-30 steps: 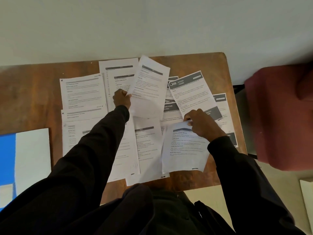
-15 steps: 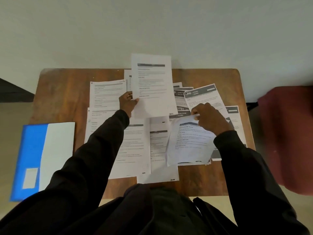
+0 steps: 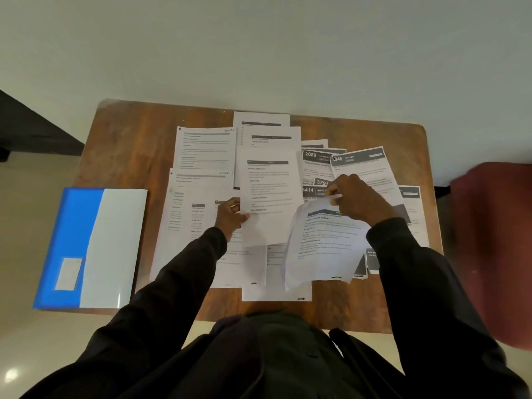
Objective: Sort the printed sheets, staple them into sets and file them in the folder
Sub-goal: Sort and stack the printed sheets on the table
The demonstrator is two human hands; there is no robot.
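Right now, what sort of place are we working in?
Likely a home or small-office corner: a wooden table strewn with printed sheets, a blue folder at its left edge, and what looks like a red armchair beside it.

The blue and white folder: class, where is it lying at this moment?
In the head view the folder lies flat at the left end of the table, just left of the spread sheets.

Left forearm [image 3: 184, 272] and right forearm [image 3: 408, 266], both in dark sleeves, reach forward and converge slightly. Left hand [image 3: 230, 217]: knuckles up, thumb and fingers pinching the lower left edge of a flat sheet [image 3: 269, 185]. Right hand [image 3: 358, 197]: back upward, fingers curled down, pinching the top edge of a bowed sheet [image 3: 325, 246].
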